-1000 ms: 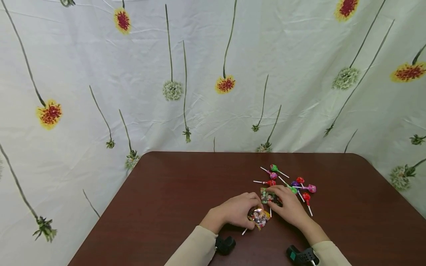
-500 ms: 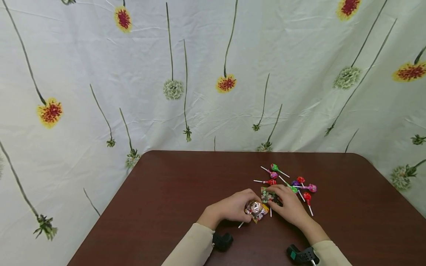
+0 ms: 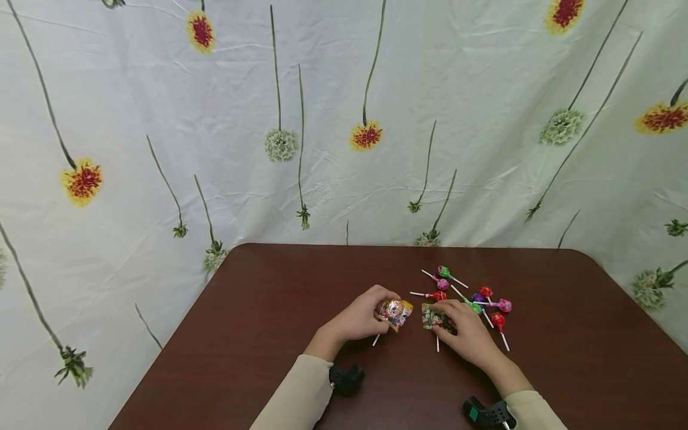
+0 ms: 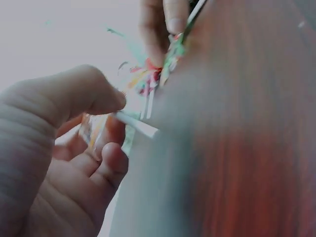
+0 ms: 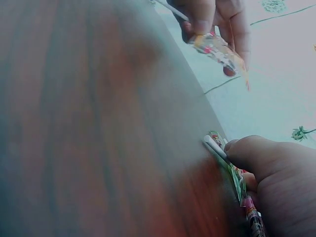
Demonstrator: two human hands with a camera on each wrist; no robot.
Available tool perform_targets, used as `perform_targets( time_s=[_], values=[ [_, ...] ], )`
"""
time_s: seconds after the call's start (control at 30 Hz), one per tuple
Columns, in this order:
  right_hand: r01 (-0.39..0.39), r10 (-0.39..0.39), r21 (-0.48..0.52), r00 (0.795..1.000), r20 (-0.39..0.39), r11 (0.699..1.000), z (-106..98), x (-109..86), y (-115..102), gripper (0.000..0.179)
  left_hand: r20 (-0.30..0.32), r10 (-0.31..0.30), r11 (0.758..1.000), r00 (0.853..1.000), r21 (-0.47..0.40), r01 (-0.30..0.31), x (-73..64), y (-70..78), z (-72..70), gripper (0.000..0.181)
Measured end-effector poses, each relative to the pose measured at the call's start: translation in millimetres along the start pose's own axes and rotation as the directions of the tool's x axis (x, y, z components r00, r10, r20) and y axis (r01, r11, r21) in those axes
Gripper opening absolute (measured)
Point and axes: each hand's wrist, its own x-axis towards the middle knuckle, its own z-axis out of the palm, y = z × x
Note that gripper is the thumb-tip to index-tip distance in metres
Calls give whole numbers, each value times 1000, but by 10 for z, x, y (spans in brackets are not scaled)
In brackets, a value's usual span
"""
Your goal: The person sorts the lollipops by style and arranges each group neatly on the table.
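My left hand point(image 3: 359, 318) pinches a lollipop in a shiny gold-and-clear wrapper point(image 3: 395, 313) between thumb and fingers, off to the left of the pile. Its white stick point(image 4: 137, 124) pokes out past the thumb in the left wrist view. My right hand point(image 3: 467, 333) grips a lollipop in a flat green wrapper point(image 3: 430, 317), low over the table, with fingers and thumb at its right side. That one's white stick point(image 5: 216, 147) shows by the right thumb. Part of the green wrapper is hidden under the fingers.
Several loose lollipops lie beyond and right of my right hand, among them a green one point(image 3: 443, 271), a pink one point(image 3: 504, 304) and a red one point(image 3: 497, 320). The brown table point(image 3: 301, 280) ends at a white flowered cloth point(image 3: 322, 179) behind it.
My left hand has moved left and away from me with the gold-wrapped lollipop, widening the gap to the right hand. The right hand has stayed on the green-wrapped lollipop.
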Motion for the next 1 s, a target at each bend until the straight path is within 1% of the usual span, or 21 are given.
perform_targets(
  time_s=[0.07, 0.13, 0.3, 0.4, 0.57, 0.63, 0.73, 0.83, 0.9, 0.97, 1.0],
  values=[
    [2, -2, 1, 1000, -2, 1000, 2, -4, 5, 35, -58, -24, 999, 998, -25, 22, -2, -37, -43, 52],
    [4, -4, 2, 1000, -4, 1000, 6, -8, 10, 35, -108, -46, 998, 993, -53, 40, -6, -72, -84, 54],
    [8, -8, 3, 1000, -7, 1000, 15, -15, 21, 35, -220, -96, 994, 971, -69, 82, -22, -177, -187, 57],
    [9, -9, 4, 1000, -9, 1000, 16, -15, 26, 35, -288, -131, 991, 949, -74, 115, -39, -249, -246, 57],
    [5, -5, 2, 1000, -6, 1000, 18, -16, 28, 35, -388, -201, 980, 899, -89, 181, -76, -392, -321, 59],
    [3, -3, 0, 1000, -5, 1000, 16, -14, 28, 35, -408, -231, 973, 883, -105, 206, -93, -444, -340, 60],
    [-1, 1, -1, 1000, -3, 1000, 13, -11, 26, 35, -425, -266, 964, 866, -120, 237, -119, -514, -355, 59],
    [-2, 2, 0, 1000, 0, 1000, 10, -9, 24, 35, -428, -285, 959, 858, -113, 262, -144, -562, -361, 57],
    [-1, 1, 0, 1000, 3, 1000, 8, -8, 24, 36, -427, -290, 957, 856, -113, 268, -154, -586, -361, 57],
    [1, -1, 0, 1000, 3, 1000, 8, -6, 24, 36, -429, -281, 959, 859, -99, 264, -161, -600, -360, 56],
    [2, -2, -1, 1000, 3, 1000, 7, -5, 25, 36, -432, -280, 959, 857, -96, 265, -165, -605, -360, 56]
  ],
)
